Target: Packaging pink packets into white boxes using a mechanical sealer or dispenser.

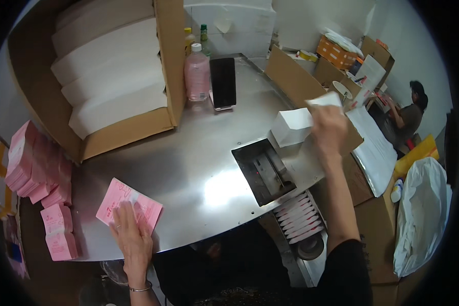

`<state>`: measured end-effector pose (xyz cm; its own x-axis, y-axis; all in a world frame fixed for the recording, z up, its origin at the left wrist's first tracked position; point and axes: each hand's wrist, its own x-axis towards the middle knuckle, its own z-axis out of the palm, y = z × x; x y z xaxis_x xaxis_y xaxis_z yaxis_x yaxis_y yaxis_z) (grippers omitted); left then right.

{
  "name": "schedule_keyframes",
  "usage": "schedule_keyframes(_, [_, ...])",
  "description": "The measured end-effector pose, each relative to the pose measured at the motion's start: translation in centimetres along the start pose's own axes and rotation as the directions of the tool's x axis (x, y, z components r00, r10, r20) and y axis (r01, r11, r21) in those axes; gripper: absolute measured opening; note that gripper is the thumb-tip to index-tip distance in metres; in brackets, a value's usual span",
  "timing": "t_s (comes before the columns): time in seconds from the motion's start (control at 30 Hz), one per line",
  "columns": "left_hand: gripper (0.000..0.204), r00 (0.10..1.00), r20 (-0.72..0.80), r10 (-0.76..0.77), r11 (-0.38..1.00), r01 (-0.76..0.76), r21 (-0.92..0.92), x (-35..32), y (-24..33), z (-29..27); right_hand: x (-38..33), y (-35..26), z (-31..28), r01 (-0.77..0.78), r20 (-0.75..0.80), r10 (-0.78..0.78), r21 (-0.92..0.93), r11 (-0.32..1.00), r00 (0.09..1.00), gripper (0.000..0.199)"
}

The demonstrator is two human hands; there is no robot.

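Head view shows us at a round brushed-steel worktable [199,153], with our left hand [131,235] pressed flat, fingers together and slightly spread at the tips, on a small stack of flat pink printed paper sleeves [129,203] lying at the near left of the table. Our right hand [329,130] is raised over the right side, blurred, its fingers pinched on a thin white sheet or folded card [325,100]; how tightly they close we cannot tell. Just left of that hand stands a white paper block [292,127], beside a rectangular dark metal chute [264,171] sunk in the tabletop. We judge the pink sleeves light, thin and floppy, apt to slide on the smooth steel, so they are best pinned flat or pinched at an edge. More pink bundles [38,178] lie stacked off the left rim. Far left, an open cardboard box [112,76] holds white stacks; a pink plastic bottle [197,76] and a dark upright phone [223,82] stand beyond. Another person [410,115] sits far right.
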<state>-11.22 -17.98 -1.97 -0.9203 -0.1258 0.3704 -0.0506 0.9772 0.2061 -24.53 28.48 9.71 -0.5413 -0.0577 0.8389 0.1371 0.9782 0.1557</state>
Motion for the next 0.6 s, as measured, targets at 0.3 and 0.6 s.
schedule_keyframes(0.3, [0.015,0.995,-0.079,-0.064,0.996,0.059,-0.061,0.5,0.7,-0.3,-1.7,-3.8,6.1,0.150,0.185,-0.151,0.021,0.988,0.971,0.017])
schedule_keyframes(0.6, [0.008,0.984,-0.180,-0.010,0.994,-0.010,-0.108,2.2,-0.2,-2.7,-1.4,-2.8,5.9,-0.073,0.318,0.012,0.181,0.981,0.948,0.031])
